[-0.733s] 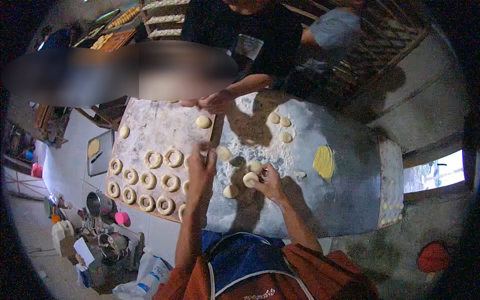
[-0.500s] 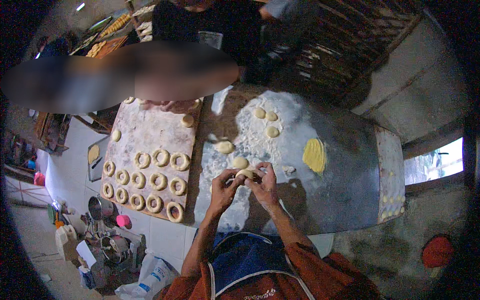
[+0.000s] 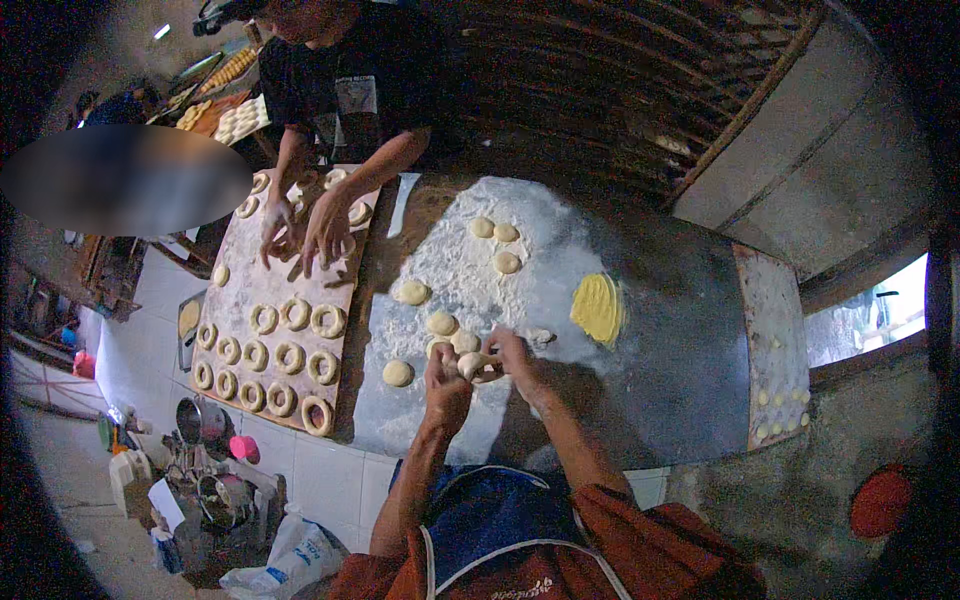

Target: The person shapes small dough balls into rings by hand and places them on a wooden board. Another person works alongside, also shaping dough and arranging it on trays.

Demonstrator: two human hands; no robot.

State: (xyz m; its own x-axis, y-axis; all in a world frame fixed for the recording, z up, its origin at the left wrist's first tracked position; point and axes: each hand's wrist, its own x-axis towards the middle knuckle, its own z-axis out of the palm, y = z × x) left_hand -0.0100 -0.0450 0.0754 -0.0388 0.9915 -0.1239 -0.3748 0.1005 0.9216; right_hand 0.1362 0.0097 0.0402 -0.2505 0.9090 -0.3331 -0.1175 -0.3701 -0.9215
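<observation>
Low over the floured worktop, my left hand [image 3: 448,388] and my right hand [image 3: 514,364] pinch one small piece of dough [image 3: 471,365] between their fingertips. Part of that dough is covered by the fingers, so its full shape is hard to make out. Right behind my fingers lie a pale dough ball [image 3: 465,341] and another dough ball [image 3: 440,323]. A flattish dough ball [image 3: 397,373] rests left of my left hand, and one more dough ball [image 3: 413,292] sits farther back.
Several dough rings [image 3: 289,357] stand in rows on a floured board [image 3: 240,300] at the left, where a co-worker's hands [image 3: 326,228] reach down. Three dough balls [image 3: 507,262] lie farther back. A yellow spread [image 3: 598,309] is right of the flour; a small-dough board [image 3: 765,350] stands far right.
The view has shifted, sliding the worktop leftward. My hands have come slightly nearer me with the dough, the right wrist turned. The co-worker's hands now show over the board of rings.
</observation>
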